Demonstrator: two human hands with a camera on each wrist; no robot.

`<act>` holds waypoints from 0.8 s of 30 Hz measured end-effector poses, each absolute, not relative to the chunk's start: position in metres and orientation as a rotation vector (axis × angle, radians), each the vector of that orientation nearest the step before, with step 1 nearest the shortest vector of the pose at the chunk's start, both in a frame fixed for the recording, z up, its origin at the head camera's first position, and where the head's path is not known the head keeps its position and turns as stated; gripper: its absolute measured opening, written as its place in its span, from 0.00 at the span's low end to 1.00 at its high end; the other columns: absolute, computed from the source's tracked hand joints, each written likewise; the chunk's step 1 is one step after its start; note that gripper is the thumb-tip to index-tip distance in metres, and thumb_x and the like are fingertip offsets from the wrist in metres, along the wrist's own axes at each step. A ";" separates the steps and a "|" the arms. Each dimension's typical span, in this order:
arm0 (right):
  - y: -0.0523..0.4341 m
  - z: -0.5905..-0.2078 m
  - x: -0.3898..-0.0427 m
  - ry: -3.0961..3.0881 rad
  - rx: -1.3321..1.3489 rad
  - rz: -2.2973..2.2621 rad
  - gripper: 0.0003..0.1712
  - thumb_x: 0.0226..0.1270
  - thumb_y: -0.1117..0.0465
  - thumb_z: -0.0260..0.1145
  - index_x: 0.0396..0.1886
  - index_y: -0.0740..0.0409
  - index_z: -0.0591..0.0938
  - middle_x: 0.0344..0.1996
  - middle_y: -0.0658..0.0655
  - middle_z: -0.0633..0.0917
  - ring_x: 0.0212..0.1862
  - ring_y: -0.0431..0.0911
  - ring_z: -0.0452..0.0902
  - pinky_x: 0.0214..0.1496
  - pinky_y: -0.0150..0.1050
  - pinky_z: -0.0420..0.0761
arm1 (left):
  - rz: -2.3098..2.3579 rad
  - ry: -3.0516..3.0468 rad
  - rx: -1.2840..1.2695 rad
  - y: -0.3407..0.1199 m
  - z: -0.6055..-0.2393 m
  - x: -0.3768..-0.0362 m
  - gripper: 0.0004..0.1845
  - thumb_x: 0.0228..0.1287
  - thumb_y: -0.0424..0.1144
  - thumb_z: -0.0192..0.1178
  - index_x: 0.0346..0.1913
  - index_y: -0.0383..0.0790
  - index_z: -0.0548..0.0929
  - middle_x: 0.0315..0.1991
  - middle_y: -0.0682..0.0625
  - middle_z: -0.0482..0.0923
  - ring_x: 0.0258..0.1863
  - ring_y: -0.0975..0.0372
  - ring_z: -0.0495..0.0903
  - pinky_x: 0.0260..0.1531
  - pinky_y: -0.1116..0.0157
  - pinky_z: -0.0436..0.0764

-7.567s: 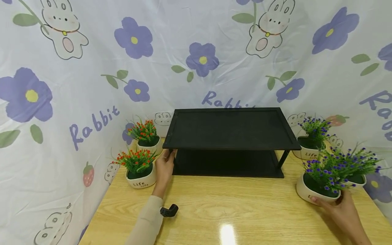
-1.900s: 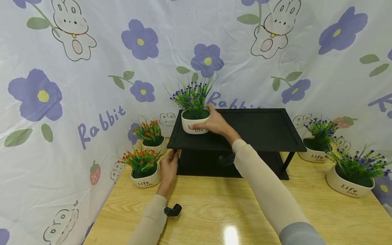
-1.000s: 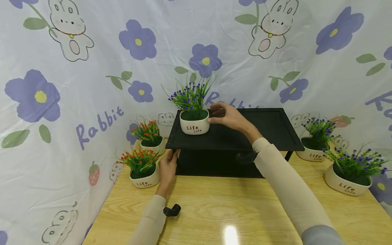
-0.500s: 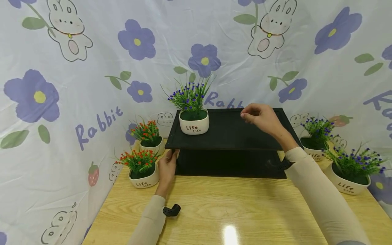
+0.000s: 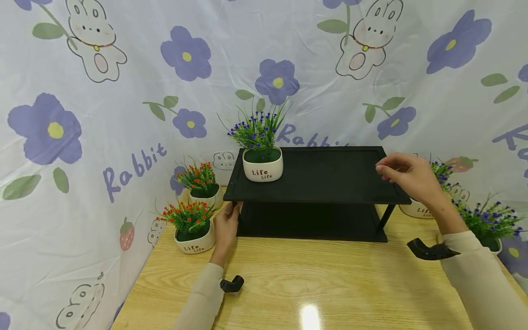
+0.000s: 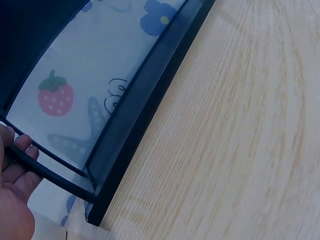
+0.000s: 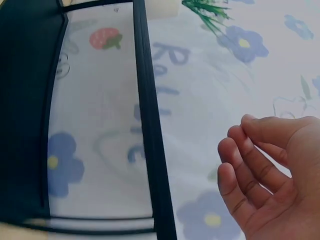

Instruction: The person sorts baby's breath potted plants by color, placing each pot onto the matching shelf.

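Wood-grain surface (image 5: 313, 284) carries a black shelf (image 5: 317, 176), stiff and steady. The left hand (image 5: 226, 229) holds its front left post, fingers curled round it. On the top tier's left end stands a white pot (image 5: 262, 168) of purple flowers, probably light but top-heavy, best gripped round its smooth walls. The right hand (image 5: 408, 178) hovers over the shelf's right edge, fingers loosely curled, holding nothing.

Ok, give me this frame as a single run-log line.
left hand: holds black shelf front-left corner | right hand: empty, over shelf's right end | purple-flower pot: standing on top tier, left
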State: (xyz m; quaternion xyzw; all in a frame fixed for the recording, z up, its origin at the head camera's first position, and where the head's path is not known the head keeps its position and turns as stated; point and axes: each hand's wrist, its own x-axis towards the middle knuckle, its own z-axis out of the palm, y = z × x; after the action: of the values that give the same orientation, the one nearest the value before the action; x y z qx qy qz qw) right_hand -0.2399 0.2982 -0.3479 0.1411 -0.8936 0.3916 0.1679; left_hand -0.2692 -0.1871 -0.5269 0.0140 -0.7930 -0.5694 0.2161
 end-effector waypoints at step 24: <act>0.456 -0.432 -0.159 -2.321 0.168 1.103 0.16 0.85 0.66 0.59 0.55 0.41 0.86 0.39 0.20 0.79 0.37 0.18 0.75 0.39 0.14 0.71 | -1.613 -2.180 0.044 -0.188 -0.527 -0.269 0.15 0.82 0.39 0.60 0.61 0.40 0.89 0.60 0.38 0.87 0.63 0.50 0.86 0.64 0.47 0.83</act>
State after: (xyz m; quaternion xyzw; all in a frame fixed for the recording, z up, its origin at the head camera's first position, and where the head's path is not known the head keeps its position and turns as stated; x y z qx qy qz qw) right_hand -0.1592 0.4556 -0.4323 0.0628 -0.8654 0.4113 0.2794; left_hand -0.2695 -0.1878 -0.5274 0.0159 -0.7853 -0.5811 0.2131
